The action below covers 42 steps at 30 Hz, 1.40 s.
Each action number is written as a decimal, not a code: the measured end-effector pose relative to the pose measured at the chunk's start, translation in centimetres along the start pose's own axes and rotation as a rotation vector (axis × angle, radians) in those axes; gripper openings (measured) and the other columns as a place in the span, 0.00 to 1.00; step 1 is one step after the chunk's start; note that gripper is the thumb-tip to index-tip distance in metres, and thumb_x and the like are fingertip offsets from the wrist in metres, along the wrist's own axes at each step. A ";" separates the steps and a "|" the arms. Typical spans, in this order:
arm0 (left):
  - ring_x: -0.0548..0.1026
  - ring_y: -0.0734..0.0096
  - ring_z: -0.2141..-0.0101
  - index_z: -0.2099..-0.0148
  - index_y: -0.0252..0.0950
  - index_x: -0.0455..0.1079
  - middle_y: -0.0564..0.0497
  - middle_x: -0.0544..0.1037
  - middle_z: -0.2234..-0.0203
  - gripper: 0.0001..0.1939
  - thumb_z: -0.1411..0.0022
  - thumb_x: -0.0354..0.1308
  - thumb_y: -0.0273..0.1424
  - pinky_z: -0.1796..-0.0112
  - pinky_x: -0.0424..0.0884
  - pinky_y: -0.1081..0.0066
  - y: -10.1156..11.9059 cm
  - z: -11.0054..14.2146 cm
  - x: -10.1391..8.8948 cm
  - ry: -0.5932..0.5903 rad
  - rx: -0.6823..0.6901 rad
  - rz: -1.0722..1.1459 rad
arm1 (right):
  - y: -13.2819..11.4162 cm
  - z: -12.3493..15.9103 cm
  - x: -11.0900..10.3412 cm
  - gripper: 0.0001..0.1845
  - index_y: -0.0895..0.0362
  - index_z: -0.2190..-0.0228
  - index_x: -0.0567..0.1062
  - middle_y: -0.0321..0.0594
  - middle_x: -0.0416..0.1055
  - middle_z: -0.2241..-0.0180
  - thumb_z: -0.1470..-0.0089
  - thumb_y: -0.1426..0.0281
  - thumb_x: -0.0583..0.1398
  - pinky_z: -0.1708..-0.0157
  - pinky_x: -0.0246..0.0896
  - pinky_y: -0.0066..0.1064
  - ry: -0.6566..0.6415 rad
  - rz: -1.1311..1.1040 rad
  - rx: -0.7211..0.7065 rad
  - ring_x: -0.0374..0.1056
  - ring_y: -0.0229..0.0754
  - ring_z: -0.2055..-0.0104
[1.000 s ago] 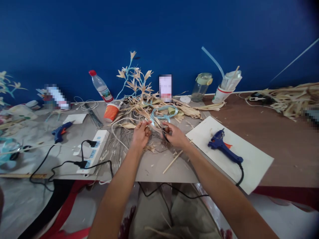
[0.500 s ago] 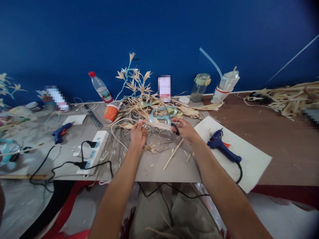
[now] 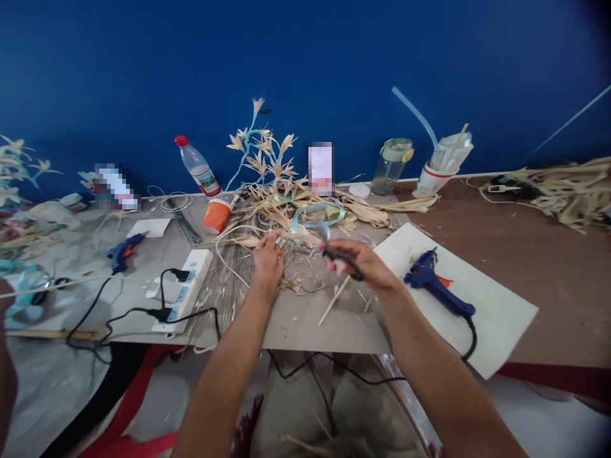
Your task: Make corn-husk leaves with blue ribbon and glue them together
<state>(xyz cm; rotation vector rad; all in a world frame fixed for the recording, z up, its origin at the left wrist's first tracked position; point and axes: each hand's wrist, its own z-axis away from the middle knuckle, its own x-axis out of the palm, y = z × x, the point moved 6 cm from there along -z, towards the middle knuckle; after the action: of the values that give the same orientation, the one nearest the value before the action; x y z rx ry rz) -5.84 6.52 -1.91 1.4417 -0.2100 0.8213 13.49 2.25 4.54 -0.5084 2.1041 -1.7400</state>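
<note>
Left hand (image 3: 268, 259) pinches a pale strip (image 3: 300, 238) between closed fingertips above a littered bench (image 3: 289, 331); the right hand (image 3: 370, 262), its grip curled around black scissors (image 3: 355, 270), meets the strip's other end.

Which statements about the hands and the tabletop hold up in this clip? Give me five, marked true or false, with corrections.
1. The right hand holds black-handled scissors. True.
2. The left hand grips the orange cup. False: it pinches a pale strip.
3. The blue glue gun on the right lies on a white sheet. True.
4. Nothing is plugged into the power strip. False: black plugs are in it.
5. In the picture, the red-capped bottle is left of the flowered branch. True.
</note>
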 end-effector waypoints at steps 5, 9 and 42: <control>0.49 0.92 0.88 0.70 0.30 0.71 0.53 0.75 0.75 0.06 0.47 0.61 0.29 0.86 0.47 0.81 0.2 0.0 0.2 0.009 -0.021 0.019 | 2.6 -0.6 2.5 0.26 0.62 0.56 0.74 0.31 0.60 0.79 0.58 0.62 0.63 0.76 0.49 0.26 -0.174 0.262 0.219 0.55 0.33 0.76; 0.49 0.91 0.88 0.69 0.30 0.72 0.55 0.74 0.78 0.05 0.47 0.61 0.28 0.86 0.48 0.81 0.3 0.2 0.2 0.002 -0.058 0.027 | 4.4 -1.0 1.6 0.25 0.61 0.57 0.75 0.34 0.66 0.77 0.56 0.61 0.61 0.74 0.51 0.26 -0.122 0.457 0.251 0.58 0.35 0.75; 0.47 0.89 0.87 0.72 0.32 0.69 0.54 0.72 0.76 0.07 0.44 0.58 0.30 0.86 0.49 0.79 -0.9 0.1 0.5 -0.058 -0.161 0.054 | 2.9 -1.3 2.2 0.15 0.54 0.59 0.73 0.42 0.76 0.66 0.49 0.66 0.55 0.58 0.51 0.35 0.042 1.157 0.067 0.67 0.46 0.60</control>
<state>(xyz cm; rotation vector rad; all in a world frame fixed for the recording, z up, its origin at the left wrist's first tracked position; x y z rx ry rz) -4.94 6.67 -2.33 1.3135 -0.3527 0.7884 10.81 2.83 1.79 0.6702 1.7221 -1.0823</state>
